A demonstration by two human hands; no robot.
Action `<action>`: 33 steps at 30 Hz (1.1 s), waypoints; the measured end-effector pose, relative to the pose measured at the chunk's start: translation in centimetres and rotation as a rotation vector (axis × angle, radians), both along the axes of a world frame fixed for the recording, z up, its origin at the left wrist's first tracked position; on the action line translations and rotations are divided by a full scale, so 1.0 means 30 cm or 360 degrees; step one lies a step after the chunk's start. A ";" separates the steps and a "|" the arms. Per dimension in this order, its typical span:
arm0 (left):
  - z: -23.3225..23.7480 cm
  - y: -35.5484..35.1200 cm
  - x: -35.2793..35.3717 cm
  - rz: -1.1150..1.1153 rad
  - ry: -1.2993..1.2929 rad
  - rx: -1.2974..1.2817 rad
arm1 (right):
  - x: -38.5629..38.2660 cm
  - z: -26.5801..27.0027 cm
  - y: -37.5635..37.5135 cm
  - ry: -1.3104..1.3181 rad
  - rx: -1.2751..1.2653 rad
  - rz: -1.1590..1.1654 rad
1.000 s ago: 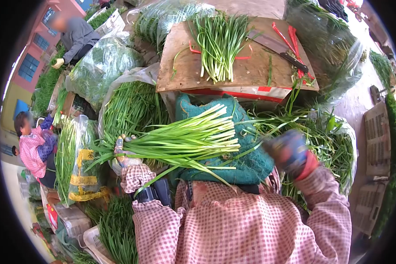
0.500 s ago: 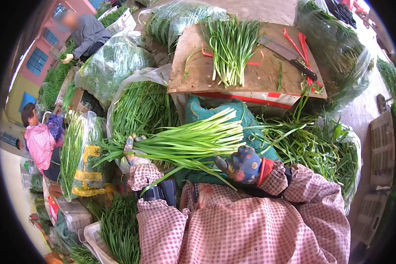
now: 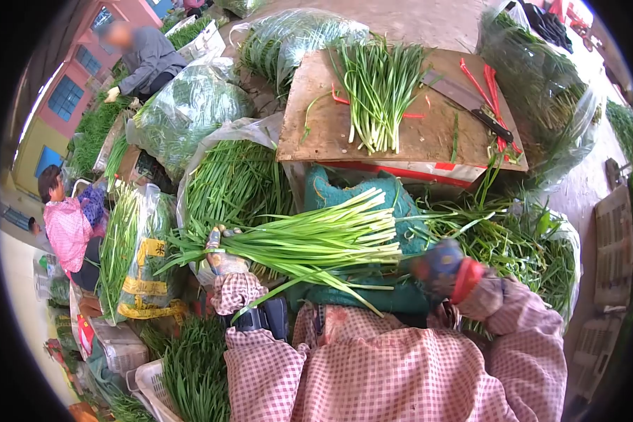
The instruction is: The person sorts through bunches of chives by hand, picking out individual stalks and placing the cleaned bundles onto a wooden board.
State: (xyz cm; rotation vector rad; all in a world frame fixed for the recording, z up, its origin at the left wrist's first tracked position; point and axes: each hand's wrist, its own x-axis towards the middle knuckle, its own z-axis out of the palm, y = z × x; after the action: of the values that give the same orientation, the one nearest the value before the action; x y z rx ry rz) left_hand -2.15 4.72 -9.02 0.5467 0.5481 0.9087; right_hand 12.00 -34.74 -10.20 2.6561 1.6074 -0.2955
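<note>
My left hand (image 3: 225, 254), in a patterned glove, is wrapped round a bunch of green stalks (image 3: 323, 235) near its leafy end. The pale cut ends fan out to the right over a teal sack (image 3: 330, 184). Just right of those ends is my right hand (image 3: 437, 267), in a dark dotted glove with a red cuff; motion blurs its fingers. On the wooden board (image 3: 302, 133) in front lies another bunch of stalks (image 3: 380, 98) across a red tie. A knife (image 3: 464, 100) and several red ties (image 3: 491, 88) lie at the board's right side.
Loose greens (image 3: 513, 246) lie to the right. A bag of greens (image 3: 235, 179) stands left of the board, with further wrapped bundles (image 3: 190, 105) behind. Two people (image 3: 148, 60) are at the far left. Crates (image 3: 612, 246) stand at the right edge.
My right hand has moved right, away from the stalk ends. My left hand still holds the bunch. The whole view has shifted slightly, with the scene a little lower and further right.
</note>
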 end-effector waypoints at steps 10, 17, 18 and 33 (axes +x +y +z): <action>0.032 -0.027 0.022 0.0160 0.0015 -0.0009 | 0.088 0.306 -0.002 -0.0383 0.0330 -0.0325; 0.071 -0.054 0.019 0.0170 0.0050 -0.0047 | -0.130 0.161 0.433 -0.0253 0.1153 0.0673; 0.082 -0.056 0.020 0.0172 0.0041 -0.0039 | -0.132 0.163 0.430 -0.0262 0.1159 0.0677; 0.115 -0.028 0.034 0.0110 0.0054 0.0010 | 0.152 0.149 -0.298 -0.0160 -0.0467 -0.0354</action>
State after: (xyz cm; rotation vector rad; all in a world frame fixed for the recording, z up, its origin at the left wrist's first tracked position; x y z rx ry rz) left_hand -1.11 3.90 -5.58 0.5527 0.5981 0.9686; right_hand 16.57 -43.69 -5.72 2.5740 1.1414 -0.3643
